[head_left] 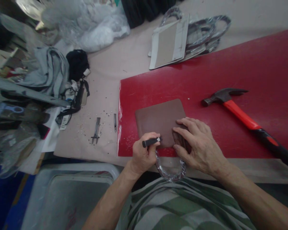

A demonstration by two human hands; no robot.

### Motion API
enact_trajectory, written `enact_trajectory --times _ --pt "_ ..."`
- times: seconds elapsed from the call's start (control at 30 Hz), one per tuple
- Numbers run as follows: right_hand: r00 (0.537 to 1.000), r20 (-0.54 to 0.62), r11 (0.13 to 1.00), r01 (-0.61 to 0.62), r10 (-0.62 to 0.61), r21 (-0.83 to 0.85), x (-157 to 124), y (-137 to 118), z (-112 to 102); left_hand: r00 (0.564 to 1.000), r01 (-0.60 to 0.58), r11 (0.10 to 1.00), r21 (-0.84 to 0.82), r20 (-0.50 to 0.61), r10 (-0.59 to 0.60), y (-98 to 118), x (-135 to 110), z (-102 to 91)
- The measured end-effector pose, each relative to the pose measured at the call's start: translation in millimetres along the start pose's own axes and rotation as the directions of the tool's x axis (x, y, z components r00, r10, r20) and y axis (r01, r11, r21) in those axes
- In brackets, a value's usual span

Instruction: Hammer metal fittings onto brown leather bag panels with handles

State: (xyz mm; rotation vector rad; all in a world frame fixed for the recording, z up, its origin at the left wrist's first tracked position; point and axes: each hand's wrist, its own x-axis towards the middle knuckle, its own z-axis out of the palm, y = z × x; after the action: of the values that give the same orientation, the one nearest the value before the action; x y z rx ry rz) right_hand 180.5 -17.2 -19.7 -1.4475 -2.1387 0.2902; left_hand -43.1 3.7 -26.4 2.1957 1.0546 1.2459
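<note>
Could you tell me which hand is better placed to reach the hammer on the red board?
Right: the right hand holds no tool and lies nearer the hammer; the left hand grips a dark tool.

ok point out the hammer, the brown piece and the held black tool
hammer point(224, 95): head view, on its metal head
brown piece point(159, 119): head view, on its bare middle
black tool point(150, 142): head view, on its shaft

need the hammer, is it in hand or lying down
Lying down: the hammer rests flat on the red board, untouched, right of the right hand.
</note>
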Motion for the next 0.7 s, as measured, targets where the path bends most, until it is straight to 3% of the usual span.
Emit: enact_trajectory --times 0.13,0.7 --pt "1.000 -0.002 1.000 -0.006 0.006 -0.002 -0.8 0.5 0.7 0.998 -0.069 0.994 0.082 0.019 0.068 1.0 3.2 3.3" --pt "0.999 -0.037 0.998 0.028 -0.026 0.052 -2.3 4.3 1.9 0.997 0.017 0.997 0.076 0.069 -0.022 -2.1 10.1 5.1"
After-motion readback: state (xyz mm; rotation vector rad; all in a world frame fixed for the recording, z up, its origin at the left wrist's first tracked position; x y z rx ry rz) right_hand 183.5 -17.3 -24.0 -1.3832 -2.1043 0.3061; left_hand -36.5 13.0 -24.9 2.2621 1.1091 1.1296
